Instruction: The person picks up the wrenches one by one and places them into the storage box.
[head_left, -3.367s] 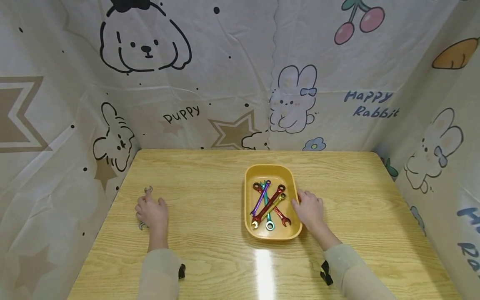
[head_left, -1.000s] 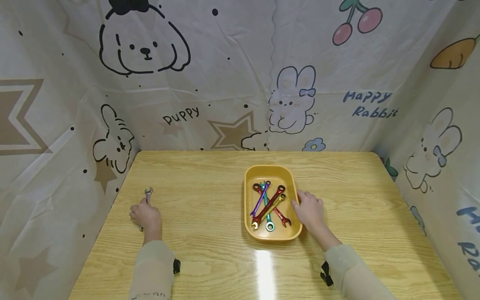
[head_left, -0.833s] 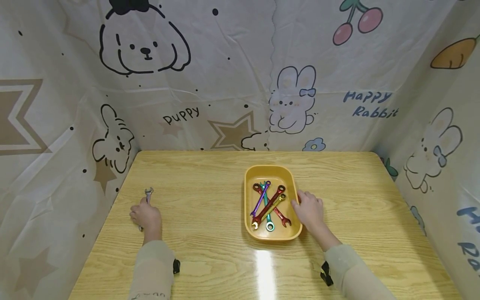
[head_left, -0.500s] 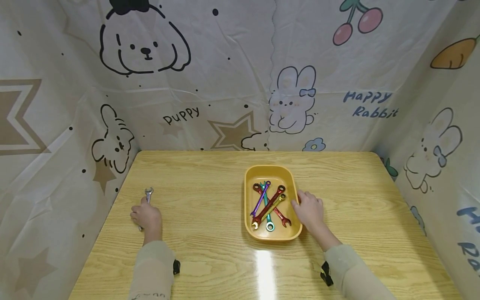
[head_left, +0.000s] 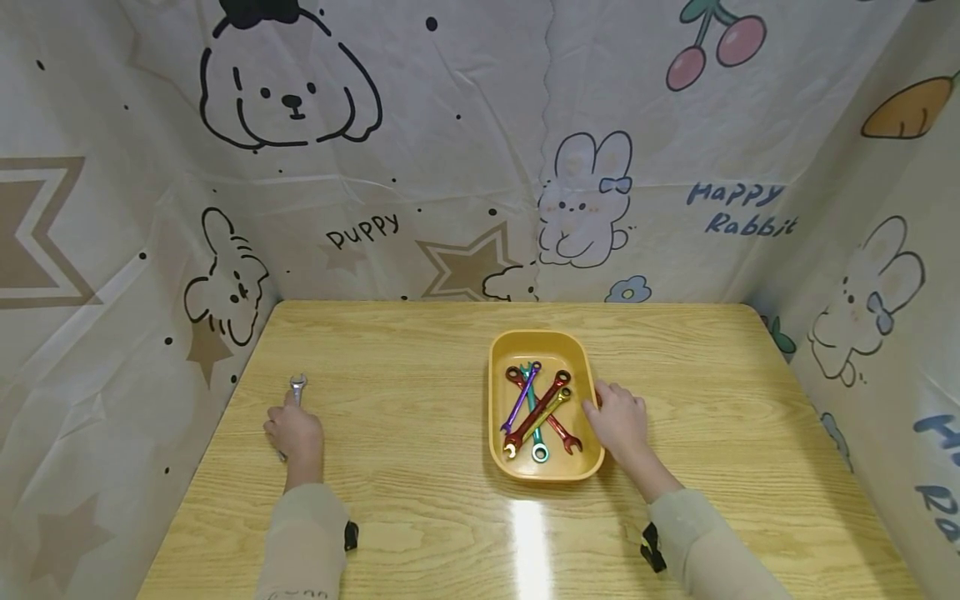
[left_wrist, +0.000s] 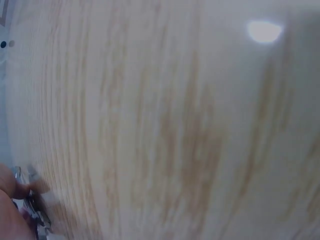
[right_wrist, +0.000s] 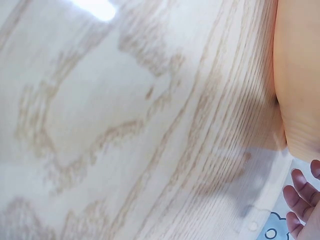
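In the head view, my left hand [head_left: 296,433] is low over the left part of the table, its fingers round the middle of a silver wrench [head_left: 297,386]. The wrench's open-jawed end sticks out beyond the fingers, and the hand covers its shank. The left wrist view catches fingertips [left_wrist: 7,182] against the metal at the lower left. My right hand [head_left: 621,421] rests at the right side of a yellow plastic tray [head_left: 493,417], loosely bent fingers along its outer wall. Inside lie several coloured combination wrenches: purple [head_left: 519,400], teal [head_left: 538,437], dark red [head_left: 536,412], red [head_left: 558,429] and gold [head_left: 555,406].
The wood-grain table [head_left: 405,417] reaches back to a patterned cloth wall [head_left: 450,167]. Similar cloth hangs along the left and right sides. A bright light reflection lies on the tabletop in front of the tray.
Since the first frame, my left hand has drawn slightly left and toward me, its fingers closing in around the silver wrench. In the last second it shifts only slightly. Right hand and tray stay put.
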